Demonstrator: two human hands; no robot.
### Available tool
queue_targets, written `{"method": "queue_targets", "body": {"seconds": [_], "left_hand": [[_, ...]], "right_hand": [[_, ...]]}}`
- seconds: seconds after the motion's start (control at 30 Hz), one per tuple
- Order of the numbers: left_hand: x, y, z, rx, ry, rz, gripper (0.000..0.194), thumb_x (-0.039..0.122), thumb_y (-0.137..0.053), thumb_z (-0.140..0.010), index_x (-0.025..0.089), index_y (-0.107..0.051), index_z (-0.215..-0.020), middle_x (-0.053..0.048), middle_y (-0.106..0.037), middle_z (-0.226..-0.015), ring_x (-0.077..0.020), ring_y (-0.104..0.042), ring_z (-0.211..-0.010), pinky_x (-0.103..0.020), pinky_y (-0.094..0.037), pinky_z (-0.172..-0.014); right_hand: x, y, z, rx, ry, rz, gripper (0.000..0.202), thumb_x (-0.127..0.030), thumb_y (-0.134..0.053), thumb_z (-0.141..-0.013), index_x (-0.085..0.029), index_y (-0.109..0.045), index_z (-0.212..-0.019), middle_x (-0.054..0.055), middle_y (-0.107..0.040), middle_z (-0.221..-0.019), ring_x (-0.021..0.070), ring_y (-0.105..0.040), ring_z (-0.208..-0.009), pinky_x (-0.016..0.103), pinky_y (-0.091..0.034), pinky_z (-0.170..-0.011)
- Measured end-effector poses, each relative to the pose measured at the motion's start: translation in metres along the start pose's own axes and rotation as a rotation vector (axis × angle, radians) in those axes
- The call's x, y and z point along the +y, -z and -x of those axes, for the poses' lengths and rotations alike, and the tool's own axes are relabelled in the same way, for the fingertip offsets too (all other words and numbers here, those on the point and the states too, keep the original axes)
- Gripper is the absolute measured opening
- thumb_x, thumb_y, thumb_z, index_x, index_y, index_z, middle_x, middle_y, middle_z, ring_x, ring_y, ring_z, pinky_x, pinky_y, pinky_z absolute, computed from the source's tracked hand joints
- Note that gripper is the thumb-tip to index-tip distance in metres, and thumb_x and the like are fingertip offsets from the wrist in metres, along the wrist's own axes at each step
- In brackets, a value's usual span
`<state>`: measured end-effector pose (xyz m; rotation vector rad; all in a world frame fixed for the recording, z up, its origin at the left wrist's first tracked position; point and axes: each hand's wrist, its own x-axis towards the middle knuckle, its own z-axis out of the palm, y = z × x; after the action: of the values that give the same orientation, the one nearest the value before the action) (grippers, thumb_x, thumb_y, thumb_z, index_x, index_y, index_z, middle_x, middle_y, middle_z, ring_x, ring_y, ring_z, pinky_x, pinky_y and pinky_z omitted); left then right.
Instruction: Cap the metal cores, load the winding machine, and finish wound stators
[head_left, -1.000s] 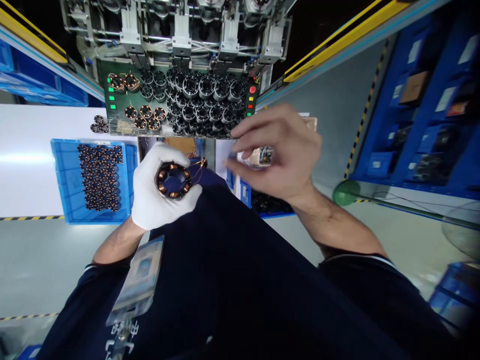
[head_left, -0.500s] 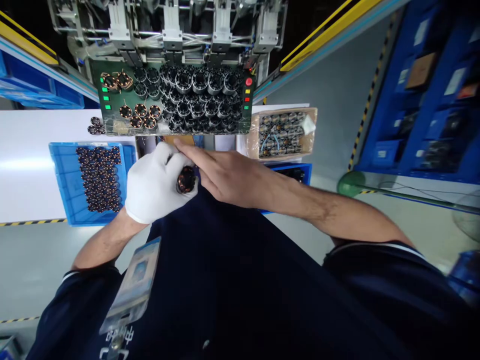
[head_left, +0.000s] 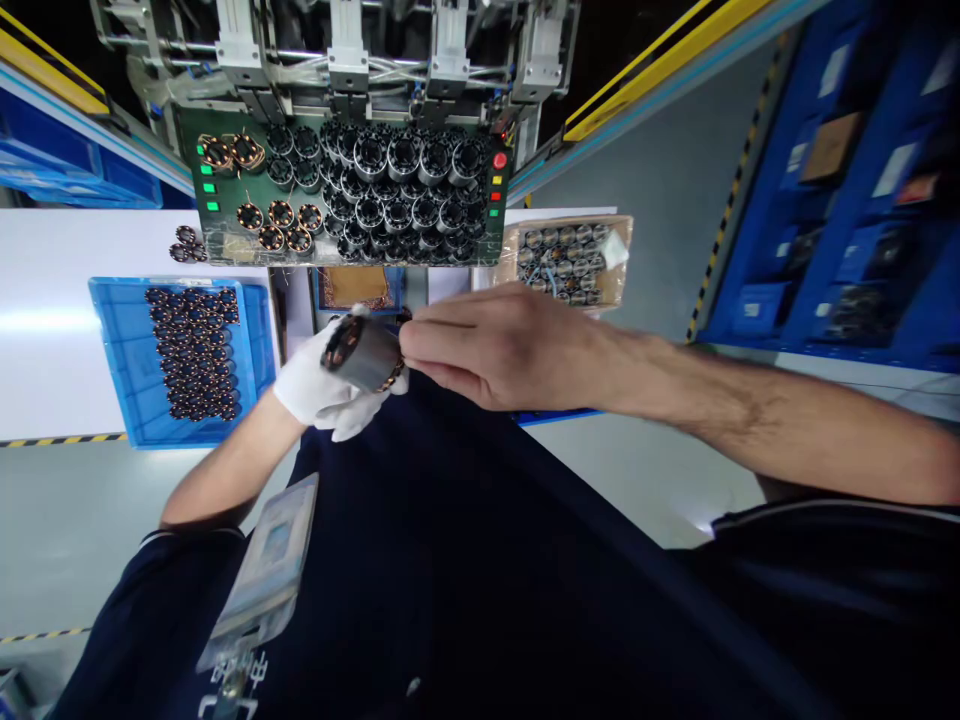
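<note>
My left hand, in a white glove, is wrapped round a motor stator. The stator lies tilted on its side, its grey steel body showing, with copper windings at both ends. My bare right hand is at the stator's right end, fingers pressed together in a pinch. Whatever is between these fingertips, perhaps a thin wire, is too small to make out. Both hands are in front of my chest, just below the front edge of the green machine table.
On the green table stand wound stators and many bare stator cores. At left, a blue bin holds rows of wound stators. A small tray with copper scraps sits under the table edge. A cardboard box of metal parts is at right.
My left hand has turned the stator from end-on to sideways, so its steel side now shows. My right hand has shifted slightly right, its fingers drawn into a pinch at the stator's end.
</note>
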<state>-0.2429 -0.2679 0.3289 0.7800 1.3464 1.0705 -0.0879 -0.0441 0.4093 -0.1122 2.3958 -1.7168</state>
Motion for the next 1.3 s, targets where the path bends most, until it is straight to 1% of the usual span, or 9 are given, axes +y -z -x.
{"method": "queue_targets", "body": {"seconds": [0.1, 0.23, 0.33, 0.5, 0.6, 0.73, 0.9, 1.1, 1.3], "left_hand": [[-0.020, -0.001, 0.022, -0.086, -0.026, 0.080, 0.110, 0.120, -0.015, -0.090, 0.028, -0.075, -0.081, -0.003, -0.045, -0.043, -0.0212, -0.046, -0.034, -0.039, -0.048, -0.039], [-0.013, 0.003, 0.029, 0.355, -0.417, -0.380, 0.075, 0.104, -0.076, -0.086, 0.030, -0.084, -0.094, -0.011, -0.079, -0.086, -0.0365, -0.084, -0.091, -0.057, -0.074, -0.085], [0.005, 0.003, 0.005, 0.284, -0.338, -0.534, 0.050, 0.068, -0.098, -0.083, 0.027, -0.086, -0.107, -0.014, -0.085, -0.118, -0.0424, -0.082, -0.126, -0.065, -0.065, -0.119], [0.027, -0.006, -0.009, -0.146, -0.019, -0.158, 0.043, 0.060, -0.060, -0.110, 0.022, -0.078, -0.099, -0.012, -0.081, -0.087, -0.0299, -0.079, -0.077, -0.047, -0.070, -0.076], [0.036, -0.006, 0.003, 0.062, -0.090, -0.364, 0.038, 0.050, -0.077, -0.103, 0.021, -0.076, -0.127, -0.013, -0.084, -0.108, -0.0325, -0.084, -0.094, -0.049, -0.071, -0.087], [0.047, 0.002, 0.003, 0.209, -0.381, -0.798, 0.023, 0.043, -0.081, -0.102, 0.024, -0.077, -0.115, -0.014, -0.080, -0.117, -0.0367, -0.079, -0.114, -0.058, -0.067, -0.107], [0.054, 0.010, -0.006, 0.189, -0.434, -0.866, 0.017, 0.041, -0.070, -0.106, 0.026, -0.070, -0.098, -0.005, -0.065, -0.082, -0.0286, -0.068, -0.082, -0.051, -0.066, -0.089], [0.039, 0.012, 0.011, -0.089, 0.019, -0.252, 0.021, 0.045, -0.068, -0.108, 0.025, -0.073, -0.107, -0.005, -0.076, -0.083, -0.0239, -0.072, -0.065, -0.039, -0.064, -0.065], [0.024, 0.025, 0.016, 0.309, -0.429, -0.765, 0.027, 0.030, -0.083, -0.098, 0.027, -0.078, -0.124, -0.014, -0.079, -0.125, -0.0362, -0.079, -0.117, -0.056, -0.067, -0.106]], "right_hand": [[0.024, -0.027, 0.010, 0.066, -0.258, -0.574, 0.039, -0.053, -0.070, -0.116, -0.027, -0.053, -0.092, -0.007, -0.046, -0.078, 0.0116, -0.034, -0.064, 0.025, -0.033, -0.059], [0.043, -0.058, 0.016, 0.127, -0.540, -1.121, 0.057, -0.068, -0.084, -0.102, -0.029, -0.044, -0.091, -0.013, -0.028, -0.076, 0.0090, -0.015, -0.060, 0.022, -0.019, -0.050], [0.039, -0.050, 0.009, 0.048, -0.414, -0.841, 0.051, -0.070, -0.071, -0.112, -0.029, -0.048, -0.092, -0.011, -0.035, -0.075, 0.0096, -0.022, -0.057, 0.024, -0.026, -0.049], [0.021, 0.007, -0.002, 0.004, -0.086, -0.063, 0.045, -0.046, -0.084, -0.111, -0.026, -0.060, -0.080, -0.006, -0.047, -0.072, 0.0133, -0.041, -0.068, 0.030, -0.046, -0.071], [0.017, 0.036, -0.001, 0.014, 0.041, 0.255, 0.024, -0.047, -0.084, -0.112, -0.029, -0.079, -0.098, -0.002, -0.069, -0.090, 0.0173, -0.062, -0.087, 0.037, -0.057, -0.088], [0.025, 0.045, -0.002, -0.179, -0.103, -0.071, 0.048, -0.053, -0.101, -0.097, -0.026, -0.083, -0.132, 0.006, -0.087, -0.132, 0.0230, -0.083, -0.115, 0.039, -0.070, -0.096], [0.036, 0.015, -0.012, -0.328, -0.274, -0.464, 0.035, -0.047, -0.073, -0.118, -0.024, -0.072, -0.092, -0.001, -0.076, -0.082, 0.0146, -0.073, -0.073, 0.030, -0.064, -0.068], [0.024, 0.016, -0.025, -0.110, -0.001, 0.066, 0.042, -0.044, -0.068, -0.120, -0.028, -0.062, -0.082, 0.000, -0.059, -0.078, 0.0201, -0.061, -0.085, 0.038, -0.062, -0.084], [0.035, 0.028, -0.033, -0.245, -0.158, -0.179, 0.045, -0.067, -0.094, -0.100, -0.025, -0.078, -0.106, 0.006, -0.080, -0.111, 0.0214, -0.076, -0.099, 0.038, -0.068, -0.088]]}}
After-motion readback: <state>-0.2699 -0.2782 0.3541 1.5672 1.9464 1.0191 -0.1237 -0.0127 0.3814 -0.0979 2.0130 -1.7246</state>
